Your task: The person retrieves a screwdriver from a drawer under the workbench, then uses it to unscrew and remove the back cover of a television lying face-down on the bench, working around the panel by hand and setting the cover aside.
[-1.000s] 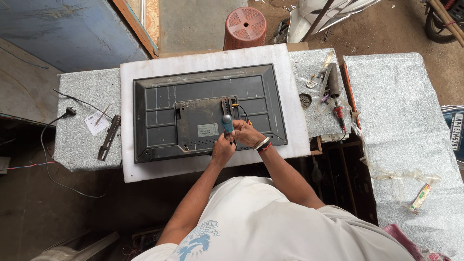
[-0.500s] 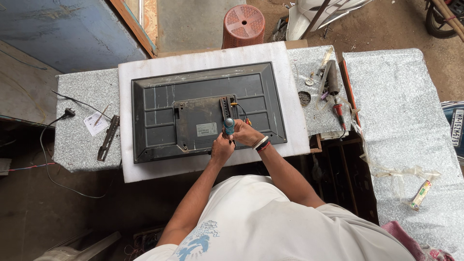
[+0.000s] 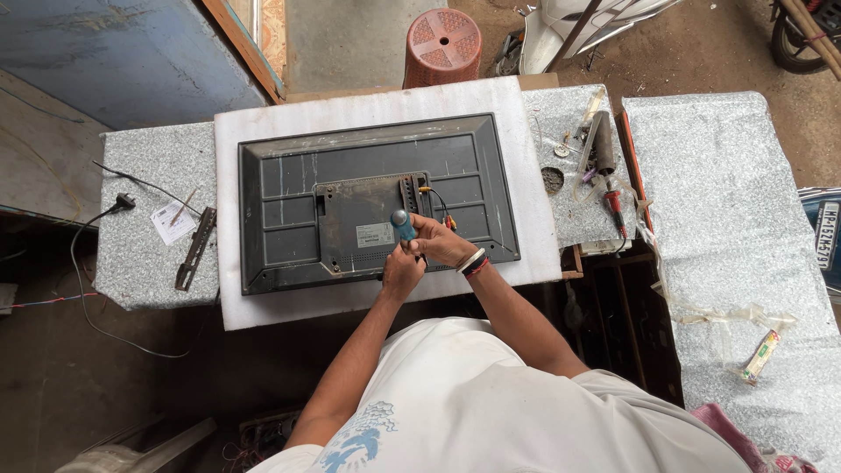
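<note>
**Screwdriver on television back panel**

Flat-screen television (image 3: 372,201) lies face down on a white foam sheet (image 3: 526,114), which rests on a speckled grey workbench (image 3: 149,175). Both hands meet near the panel's lower middle edge — right hand (image 3: 441,241) is wrapped around the blue-handled screwdriver (image 3: 402,226), held upright on the back cover. Left hand (image 3: 402,271) is curled just below the handle (touching the tool, grip unclear). Metal bracket (image 3: 194,249) and soldering iron (image 3: 611,203) lie well apart.
</note>
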`<state>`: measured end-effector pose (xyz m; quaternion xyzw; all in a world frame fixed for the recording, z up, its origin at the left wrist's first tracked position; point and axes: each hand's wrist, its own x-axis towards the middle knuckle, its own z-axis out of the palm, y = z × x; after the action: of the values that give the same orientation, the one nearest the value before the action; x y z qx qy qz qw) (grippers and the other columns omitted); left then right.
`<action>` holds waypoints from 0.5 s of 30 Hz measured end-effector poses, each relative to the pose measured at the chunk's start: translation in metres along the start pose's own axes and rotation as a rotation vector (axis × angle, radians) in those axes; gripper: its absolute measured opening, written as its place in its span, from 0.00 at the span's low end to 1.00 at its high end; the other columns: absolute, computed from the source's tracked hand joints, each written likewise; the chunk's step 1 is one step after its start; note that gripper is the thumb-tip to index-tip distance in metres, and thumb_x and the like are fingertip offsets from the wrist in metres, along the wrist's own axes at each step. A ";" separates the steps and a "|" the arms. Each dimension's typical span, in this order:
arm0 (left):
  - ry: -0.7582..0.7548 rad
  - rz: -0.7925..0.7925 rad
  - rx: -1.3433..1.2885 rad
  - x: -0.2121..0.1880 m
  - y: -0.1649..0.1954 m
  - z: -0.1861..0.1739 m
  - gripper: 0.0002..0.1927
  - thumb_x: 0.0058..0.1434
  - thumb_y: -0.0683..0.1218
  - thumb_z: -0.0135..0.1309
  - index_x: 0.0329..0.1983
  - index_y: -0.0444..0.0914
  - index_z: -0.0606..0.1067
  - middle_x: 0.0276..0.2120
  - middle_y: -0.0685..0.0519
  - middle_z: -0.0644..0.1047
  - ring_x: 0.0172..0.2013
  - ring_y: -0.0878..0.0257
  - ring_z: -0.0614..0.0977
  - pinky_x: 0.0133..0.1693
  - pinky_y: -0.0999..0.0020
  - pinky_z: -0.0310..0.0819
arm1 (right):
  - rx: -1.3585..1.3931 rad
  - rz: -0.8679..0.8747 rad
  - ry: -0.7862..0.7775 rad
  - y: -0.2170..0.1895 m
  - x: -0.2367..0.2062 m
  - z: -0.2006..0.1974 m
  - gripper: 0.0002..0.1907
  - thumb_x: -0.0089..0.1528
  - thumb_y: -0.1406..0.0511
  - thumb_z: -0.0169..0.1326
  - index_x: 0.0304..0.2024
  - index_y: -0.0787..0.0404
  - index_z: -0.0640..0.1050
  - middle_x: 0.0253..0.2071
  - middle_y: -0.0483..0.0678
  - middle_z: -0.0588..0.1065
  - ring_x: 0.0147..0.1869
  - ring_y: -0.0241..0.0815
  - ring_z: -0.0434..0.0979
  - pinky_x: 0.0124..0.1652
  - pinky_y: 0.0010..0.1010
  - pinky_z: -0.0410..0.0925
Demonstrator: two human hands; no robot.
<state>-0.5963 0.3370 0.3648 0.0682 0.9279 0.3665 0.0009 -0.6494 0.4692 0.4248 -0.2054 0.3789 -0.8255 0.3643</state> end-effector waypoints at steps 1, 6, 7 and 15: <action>0.003 0.010 0.009 0.000 0.000 -0.001 0.20 0.53 0.41 0.64 0.47 0.33 0.72 0.38 0.44 0.78 0.37 0.44 0.84 0.38 0.51 0.80 | 0.008 -0.005 -0.002 0.001 0.000 -0.001 0.18 0.64 0.62 0.65 0.53 0.57 0.76 0.36 0.39 0.75 0.39 0.29 0.71 0.42 0.25 0.66; -0.008 0.026 0.021 -0.001 0.002 -0.004 0.18 0.54 0.41 0.65 0.45 0.33 0.72 0.39 0.44 0.77 0.37 0.44 0.84 0.37 0.52 0.81 | 0.035 -0.028 0.008 0.005 -0.001 -0.009 0.16 0.64 0.58 0.64 0.48 0.58 0.76 0.37 0.42 0.77 0.41 0.32 0.73 0.44 0.28 0.68; -0.009 0.020 0.015 -0.001 0.002 -0.004 0.18 0.54 0.41 0.65 0.46 0.32 0.72 0.38 0.44 0.77 0.37 0.44 0.84 0.37 0.52 0.81 | 0.040 -0.024 0.001 0.005 -0.001 -0.010 0.16 0.65 0.56 0.63 0.47 0.59 0.77 0.38 0.44 0.77 0.41 0.32 0.74 0.44 0.28 0.68; -0.010 0.003 0.025 0.000 -0.001 -0.001 0.17 0.52 0.41 0.66 0.41 0.32 0.74 0.37 0.43 0.76 0.36 0.43 0.83 0.36 0.51 0.80 | -0.012 -0.067 -0.010 0.003 -0.002 -0.001 0.21 0.60 0.55 0.67 0.50 0.57 0.76 0.36 0.39 0.75 0.40 0.30 0.72 0.43 0.26 0.66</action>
<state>-0.5964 0.3359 0.3648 0.0715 0.9323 0.3545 0.0042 -0.6475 0.4702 0.4217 -0.2244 0.3748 -0.8340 0.3371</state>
